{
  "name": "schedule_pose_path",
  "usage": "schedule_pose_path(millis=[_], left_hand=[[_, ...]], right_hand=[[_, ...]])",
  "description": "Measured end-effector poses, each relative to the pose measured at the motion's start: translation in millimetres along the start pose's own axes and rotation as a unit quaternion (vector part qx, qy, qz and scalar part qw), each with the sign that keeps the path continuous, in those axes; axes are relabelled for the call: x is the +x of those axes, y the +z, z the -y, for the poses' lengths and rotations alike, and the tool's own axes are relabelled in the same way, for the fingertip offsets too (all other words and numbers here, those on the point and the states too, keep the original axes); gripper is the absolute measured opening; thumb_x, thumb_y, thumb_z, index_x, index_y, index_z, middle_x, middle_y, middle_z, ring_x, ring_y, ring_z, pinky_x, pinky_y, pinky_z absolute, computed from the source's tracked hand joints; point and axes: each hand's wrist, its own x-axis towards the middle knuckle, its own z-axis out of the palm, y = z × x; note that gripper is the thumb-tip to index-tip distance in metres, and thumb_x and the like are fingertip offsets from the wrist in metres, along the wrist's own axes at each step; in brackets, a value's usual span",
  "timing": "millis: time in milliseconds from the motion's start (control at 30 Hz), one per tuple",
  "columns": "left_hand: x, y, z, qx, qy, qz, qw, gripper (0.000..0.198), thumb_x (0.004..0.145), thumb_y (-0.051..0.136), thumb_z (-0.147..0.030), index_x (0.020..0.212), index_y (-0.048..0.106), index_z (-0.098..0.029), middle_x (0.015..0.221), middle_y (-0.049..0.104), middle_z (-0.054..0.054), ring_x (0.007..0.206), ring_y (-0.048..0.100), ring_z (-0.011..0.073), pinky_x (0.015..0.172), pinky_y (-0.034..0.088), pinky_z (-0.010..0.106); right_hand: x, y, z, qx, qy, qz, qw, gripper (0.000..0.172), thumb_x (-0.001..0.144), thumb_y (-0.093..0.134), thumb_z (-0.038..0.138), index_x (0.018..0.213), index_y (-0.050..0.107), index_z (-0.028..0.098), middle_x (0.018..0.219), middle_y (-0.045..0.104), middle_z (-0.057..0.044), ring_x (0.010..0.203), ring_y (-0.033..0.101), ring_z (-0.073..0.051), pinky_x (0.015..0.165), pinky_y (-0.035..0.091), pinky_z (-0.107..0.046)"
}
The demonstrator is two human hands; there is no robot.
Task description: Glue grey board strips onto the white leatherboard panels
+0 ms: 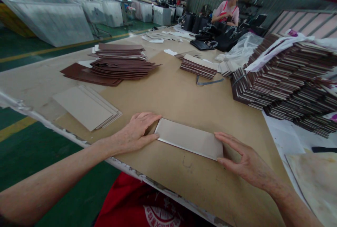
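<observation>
A flat, rectangular, pale beige panel with a thin light rim (189, 137) lies crosswise on a tan, paper-like table covering (179, 97), between the left hand (135, 130) and the right hand (249, 162). The long axis of the panel runs from one hand to the other and slopes in the view: the left end sits higher, the right end lower. The panel therefore extends to the right of the left fingers and to the left of the right fingers. Neither hand is nearer; both touch it. The left thumb and fingers are parted about as wide as the short left end and hold it at the near and far corners. The right thumb and fingers are parted in the same manner and hold the right end, thumb at the near corner, fingertips at the far corner. The firmness of either hold cannot be told, nor whether the underside is fully seated. A fanned stack of plain, beige, rectangular sheets (84, 107) lies beyond the left wrist, apart from the panel, and a stack of brown, leather-like folded pieces (121, 65) lies farther back.
</observation>
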Motion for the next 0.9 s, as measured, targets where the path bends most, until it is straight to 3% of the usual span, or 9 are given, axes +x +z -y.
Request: schedule_pose_path(millis=[433, 733, 900], left_hand=[[1.3, 0.9, -0.3, 0.006, 0.009, -0.004, 1.0, 0.058, 0.095, 0.058, -0.043, 0.147, 0.044, -0.021, 0.147, 0.055, 0.013, 0.138, 0.046, 0.03, 0.115, 0.035, 0.053], [0.7, -1.0, -1.1, 0.011, 0.013, -0.003, 1.0, 0.056, 0.096, 0.057, -0.044, 0.146, 0.047, -0.02, 0.146, 0.057, 0.013, 0.137, 0.047, 0.0302, 0.115, 0.034, 0.052], [0.2, 0.5, 1.5, 0.039, 0.041, 0.009, 0.998, 0.048, 0.099, 0.051, -0.045, 0.142, 0.054, -0.025, 0.148, 0.056, 0.01, 0.137, 0.047, 0.0306, 0.113, 0.035, 0.053]], right_hand=[[3.8, 2.3, -3.5, -0.006, 0.012, 0.04, 0.999, 0.06, 0.084, 0.067, 0.031, 0.143, 0.059, 0.022, 0.148, 0.058, -0.009, 0.138, 0.054, -0.03, 0.117, 0.042, -0.055], [8.5, 3.2, -2.4, -0.005, -0.006, 0.035, 0.999, 0.061, 0.084, 0.069, 0.029, 0.144, 0.059, 0.026, 0.147, 0.06, -0.007, 0.135, 0.056, -0.03, 0.115, 0.044, -0.056], [8.4, 3.0, 0.7, 0.003, -0.004, 0.032, 0.999, 0.062, 0.083, 0.071, 0.027, 0.143, 0.059, 0.028, 0.145, 0.061, -0.007, 0.134, 0.057, -0.029, 0.114, 0.046, -0.054]])
